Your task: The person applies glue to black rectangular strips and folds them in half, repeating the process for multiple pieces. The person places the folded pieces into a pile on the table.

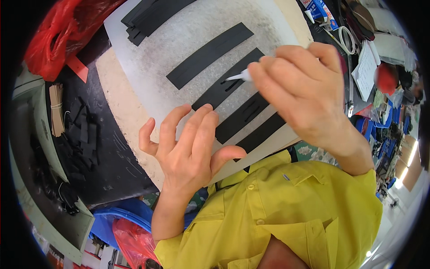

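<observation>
My right hand point(309, 89) is closed round a squeeze bottle with a white pointed nozzle point(239, 77); the hand hides the bottle's body. The nozzle tip is over a black strip point(209, 97), beside short dark glossy marks on it. My left hand point(186, 145) has its fingers spread, with the fingertips at the near left end of that strip and the thumb by the nearest one. Another black strip point(237, 119), with similar dark marks, lies just nearer, and the nearest strip point(262, 133) lies beside it. Farther off lies a plain black strip point(210, 54).
The strips lie on a pale board point(148, 58), with a pile of black strips point(156, 18) at its far left. On the dark table are loose black pieces point(83, 134), a tan bundle point(56, 110) and a red plastic bag point(67, 40). A notepad point(363, 71) lies right.
</observation>
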`<state>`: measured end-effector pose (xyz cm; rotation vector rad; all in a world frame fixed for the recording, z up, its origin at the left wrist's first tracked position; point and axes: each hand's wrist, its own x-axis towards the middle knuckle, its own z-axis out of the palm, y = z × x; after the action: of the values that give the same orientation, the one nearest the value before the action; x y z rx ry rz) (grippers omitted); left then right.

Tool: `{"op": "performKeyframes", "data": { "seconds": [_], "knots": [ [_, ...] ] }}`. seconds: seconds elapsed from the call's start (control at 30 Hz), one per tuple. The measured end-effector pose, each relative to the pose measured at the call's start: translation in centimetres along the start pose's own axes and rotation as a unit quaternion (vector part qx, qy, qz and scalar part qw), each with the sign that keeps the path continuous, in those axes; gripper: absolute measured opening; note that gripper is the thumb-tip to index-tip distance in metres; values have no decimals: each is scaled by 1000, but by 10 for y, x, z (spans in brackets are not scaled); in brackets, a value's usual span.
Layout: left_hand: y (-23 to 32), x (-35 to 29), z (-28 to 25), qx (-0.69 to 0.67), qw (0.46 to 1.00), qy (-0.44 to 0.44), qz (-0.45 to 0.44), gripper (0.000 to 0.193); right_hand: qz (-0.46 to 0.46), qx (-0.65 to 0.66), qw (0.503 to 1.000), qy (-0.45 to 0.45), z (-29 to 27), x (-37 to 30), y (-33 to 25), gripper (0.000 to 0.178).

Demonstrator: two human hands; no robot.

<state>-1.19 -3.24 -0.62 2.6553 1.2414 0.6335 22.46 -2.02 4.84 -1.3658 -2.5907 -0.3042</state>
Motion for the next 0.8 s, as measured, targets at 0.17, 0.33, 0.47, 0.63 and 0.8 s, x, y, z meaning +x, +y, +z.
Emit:
{"op": "performKeyframes", "data": {
  "seconds": [0.17,0.33,0.47,0.63,0.8],
  "knots": [
    [-8,7,-5,-41,999,16,1,67,11,-35,998,55,4,5,17,35],
    [-21,27,-2,14,999,34,-15,69,-11,-25,999,35,11,29,13,34],
    [-23,29,0,35,999,-3,-37,72,-22,-27,999,21,16,29,15,34],
    [-26,27,2,35,999,1,-36,72,-10,-20,999,36,15,32,24,34],
    [-28,28,3,27,999,4,-33,70,9,29,999,32,21,35,23,35]
  ]
}}
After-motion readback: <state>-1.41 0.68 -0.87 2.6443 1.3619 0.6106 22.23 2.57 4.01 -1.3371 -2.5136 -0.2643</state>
